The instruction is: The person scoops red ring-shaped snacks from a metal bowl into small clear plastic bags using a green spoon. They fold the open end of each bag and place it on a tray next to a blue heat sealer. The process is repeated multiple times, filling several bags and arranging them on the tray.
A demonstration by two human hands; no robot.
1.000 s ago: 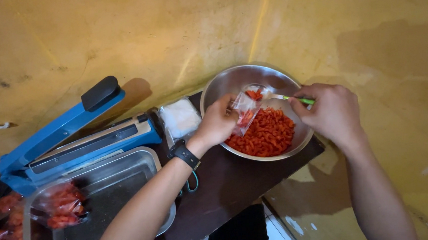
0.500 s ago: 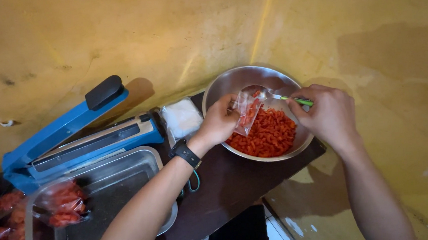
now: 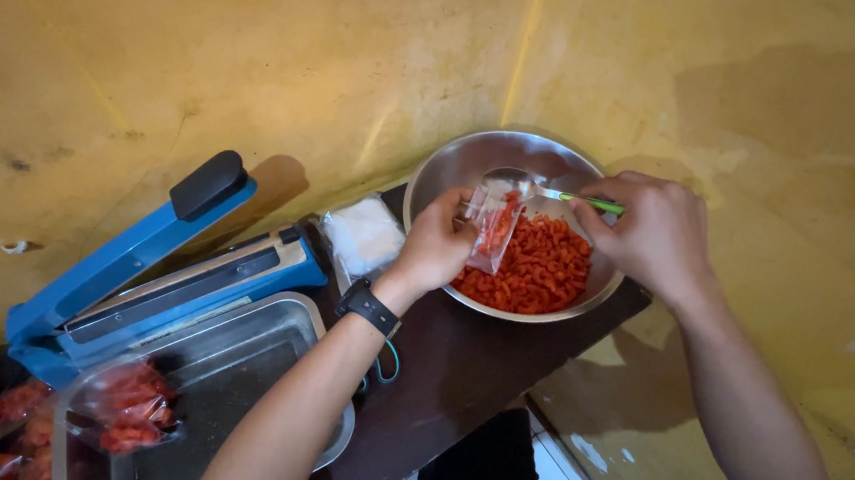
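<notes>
My left hand [image 3: 435,244] holds a small clear plastic bag [image 3: 493,227] open over a steel bowl [image 3: 462,165]. The bag has some red-orange snack pieces in it. My right hand [image 3: 648,230] grips a metal spoon with a green handle [image 3: 544,189]; its empty bowl part sits at the bag's mouth. A heap of red-orange snack pieces [image 3: 535,275] fills the near half of the steel bowl. A black watch [image 3: 369,306] is on my left wrist.
A blue heat sealer [image 3: 149,279] with a raised arm stands to the left. A steel tray [image 3: 255,352] in front of it holds a filled bag [image 3: 123,407]. More filled bags [image 3: 2,460] lie at far left. A stack of clear empty bags [image 3: 362,237] lies beside the bowl, on a dark table [image 3: 457,368].
The spoon has tipped its load into the bag and now looks empty. Both hands stayed over the bowl, with the right hand slightly lower and nearer the bag.
</notes>
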